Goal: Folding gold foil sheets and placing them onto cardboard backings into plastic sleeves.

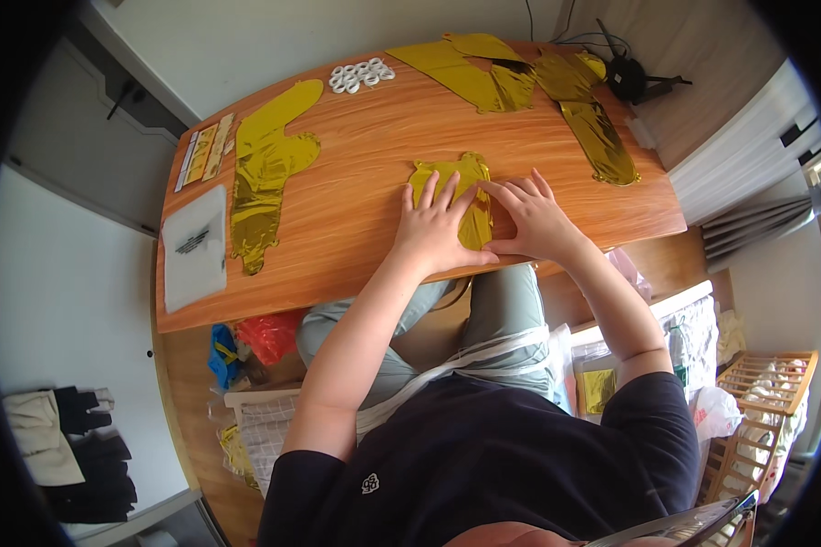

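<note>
A gold foil balloon [476,217], flat and without air, lies near the front edge of the wooden table [356,182], partly hidden beneath my hands. My left hand [433,223] rests palm down on it, fingers spread. At its right edge is my right hand [534,217], its fingers stretched out and thumb pointing toward my left thumb. Neither hand grips anything. Another flat gold foil balloon [263,155] lies to the left. At the back are a broad one [429,66] and, farther right, a long creased one [588,123].
White rings [360,76] stand grouped at the back. Paper strips [208,153] and a translucent plastic bag [194,251] lie along the left side. A black router-like device [625,77] with cables occupies the back right corner. Below are a red bag [272,337] and a wooden rack [766,401].
</note>
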The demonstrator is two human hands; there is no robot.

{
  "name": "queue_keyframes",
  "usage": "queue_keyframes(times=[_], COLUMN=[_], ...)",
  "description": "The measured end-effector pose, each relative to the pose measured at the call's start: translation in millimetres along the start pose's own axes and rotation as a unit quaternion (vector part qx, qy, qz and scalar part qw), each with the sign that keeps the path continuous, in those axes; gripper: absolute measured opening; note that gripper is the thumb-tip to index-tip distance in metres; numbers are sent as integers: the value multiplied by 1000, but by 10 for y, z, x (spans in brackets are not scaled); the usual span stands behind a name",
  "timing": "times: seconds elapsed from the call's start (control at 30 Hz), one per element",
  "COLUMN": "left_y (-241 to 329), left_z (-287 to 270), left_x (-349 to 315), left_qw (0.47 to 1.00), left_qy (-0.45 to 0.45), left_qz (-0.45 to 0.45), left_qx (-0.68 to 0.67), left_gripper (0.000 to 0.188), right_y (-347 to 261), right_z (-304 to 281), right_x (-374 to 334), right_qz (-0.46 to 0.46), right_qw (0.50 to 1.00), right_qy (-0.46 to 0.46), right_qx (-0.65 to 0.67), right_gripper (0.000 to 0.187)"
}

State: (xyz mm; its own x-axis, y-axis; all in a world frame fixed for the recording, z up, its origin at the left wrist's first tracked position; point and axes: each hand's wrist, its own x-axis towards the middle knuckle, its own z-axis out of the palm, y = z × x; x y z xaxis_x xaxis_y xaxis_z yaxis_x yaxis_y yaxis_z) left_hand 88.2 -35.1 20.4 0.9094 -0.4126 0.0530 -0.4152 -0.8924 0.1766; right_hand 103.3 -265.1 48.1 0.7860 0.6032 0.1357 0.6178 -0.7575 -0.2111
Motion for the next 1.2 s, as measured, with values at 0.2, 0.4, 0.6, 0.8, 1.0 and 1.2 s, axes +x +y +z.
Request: queue_keyframes(times=[0.2, 0.4, 0.6, 0.8, 1.0, 1.2], left_y=[-371, -1025, -1121, -1016, -1008, -972], left_z=[92, -121, -330, -532, -569, -582], left_x=[48, -195, -344, -274, -273, -264], left_qw=[931, 963, 994, 983, 984, 986], left_qy=[105, 102, -32, -71, -100, -107], left_qz=[24, -1, 107, 159, 131, 119], left_qx=[-350, -250, -3, 61, 63, 38], left_gripper=[110, 72, 97, 108, 106, 103], right_y=[-75, -83, -59, -9, -25, -17], right_z=[-26, -36, -30, 47, 30, 30], right_x=[-3, -27, -50, -74, -60, -65], right_qz=[7, 31, 34, 25, 35, 40], right_qw=[1000, 999, 999, 999, 999, 998], right_qy=[2, -10, -9, -3, -21, -26], right_qx=[16, 32, 36, 40, 36, 36], right_gripper=[113, 118, 114, 107, 104, 105])
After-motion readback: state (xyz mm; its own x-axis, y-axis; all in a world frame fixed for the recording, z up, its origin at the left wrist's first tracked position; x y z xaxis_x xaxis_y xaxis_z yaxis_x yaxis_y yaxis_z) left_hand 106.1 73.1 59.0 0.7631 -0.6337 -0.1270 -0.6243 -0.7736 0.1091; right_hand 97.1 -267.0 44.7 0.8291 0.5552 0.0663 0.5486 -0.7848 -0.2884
